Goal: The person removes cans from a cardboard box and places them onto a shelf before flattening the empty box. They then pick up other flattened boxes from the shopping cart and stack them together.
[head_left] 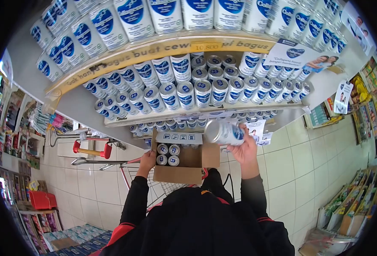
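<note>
My right hand [245,149] is wrapped round a white and blue can [224,132], held tilted in front of the lower shelf, to the right of an open cardboard box [178,175]. Several upright cans [173,161] stand in the left part of that box. My left hand [147,161] grips the box's left side, fingers partly hidden by it. Beneath the box is a wire shopping cart [131,170]. Rows of matching cans [170,96] fill the middle shelf ahead.
A yellow price strip [163,47] edges the upper shelf, full of cans. Another cart with a red and yellow handle [91,151] is at left. A red basket [42,200] sits lower left. Product displays [350,200] line the right side of the tiled floor [282,166].
</note>
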Demonstrator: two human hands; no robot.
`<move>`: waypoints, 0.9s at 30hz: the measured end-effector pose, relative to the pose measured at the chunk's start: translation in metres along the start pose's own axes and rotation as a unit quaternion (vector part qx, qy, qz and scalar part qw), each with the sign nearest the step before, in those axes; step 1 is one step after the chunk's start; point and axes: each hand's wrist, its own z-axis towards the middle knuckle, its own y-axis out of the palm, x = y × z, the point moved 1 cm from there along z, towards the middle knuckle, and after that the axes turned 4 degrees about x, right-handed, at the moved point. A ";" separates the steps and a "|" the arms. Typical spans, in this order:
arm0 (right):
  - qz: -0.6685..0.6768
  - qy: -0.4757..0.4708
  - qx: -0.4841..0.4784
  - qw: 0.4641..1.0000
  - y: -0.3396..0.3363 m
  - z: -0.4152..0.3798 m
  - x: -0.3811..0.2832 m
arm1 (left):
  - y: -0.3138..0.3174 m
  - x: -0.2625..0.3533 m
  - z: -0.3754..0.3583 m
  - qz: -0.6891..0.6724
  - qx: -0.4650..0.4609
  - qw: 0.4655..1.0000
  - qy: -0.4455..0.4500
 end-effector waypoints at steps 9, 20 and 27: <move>-0.583 -0.359 -0.028 0.728 0.082 0.083 -0.041 | -0.004 0.011 -0.006 -0.058 0.004 0.998 0.004; -0.870 -0.240 -0.036 0.430 0.111 0.218 -0.055 | 0.001 -0.001 -0.002 -0.014 0.001 1.000 -0.012; -0.921 -0.283 -0.023 0.267 0.126 0.228 -0.039 | 0.000 0.004 -0.005 -0.034 0.004 0.999 -0.021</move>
